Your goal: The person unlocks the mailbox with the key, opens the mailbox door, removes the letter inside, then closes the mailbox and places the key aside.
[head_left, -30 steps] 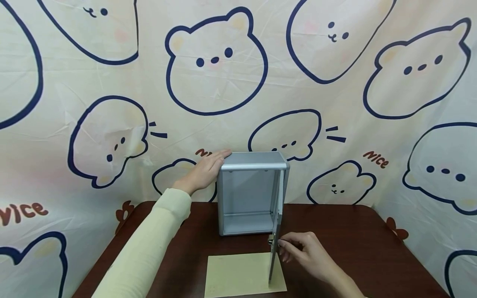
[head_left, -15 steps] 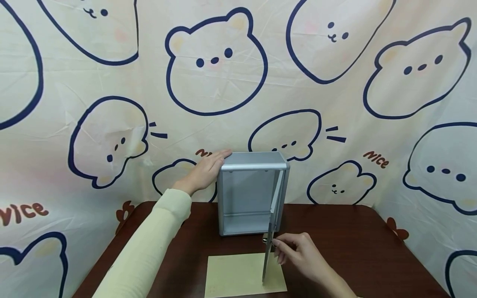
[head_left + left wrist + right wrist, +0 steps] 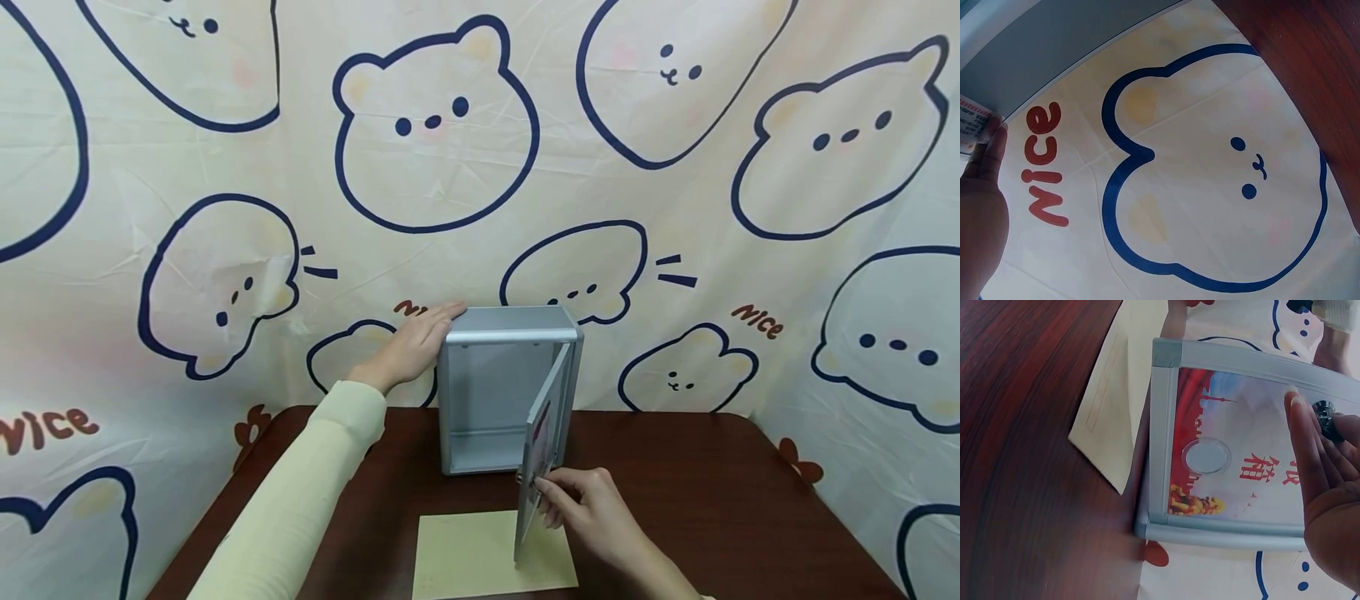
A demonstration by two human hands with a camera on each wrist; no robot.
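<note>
A grey metal box (image 3: 495, 400) stands upright on the table, its hollow inside facing me. Its hinged door (image 3: 538, 450) stands ajar on the right side, angled toward me. My left hand (image 3: 408, 346) rests on the box's top left edge with fingers extended. In the left wrist view those fingers lie beside a white printed label (image 3: 971, 122). At the door's outer face, my right hand (image 3: 592, 508) pinches a small dark key (image 3: 1327, 420) at the lock. The right wrist view shows the door's printed panel (image 3: 1241, 425), with red characters and a round clear disc (image 3: 1206, 456).
A pale yellow envelope (image 3: 465, 554) lies on the dark wooden table (image 3: 675, 450), in front of the box and partly under the door's swing. Behind the table hangs a cream cloth (image 3: 435, 175) printed with cartoon bears.
My right hand has moved left, swinging the door inward toward the box, so more of its outer face shows. The left hand has stayed on the box.
</note>
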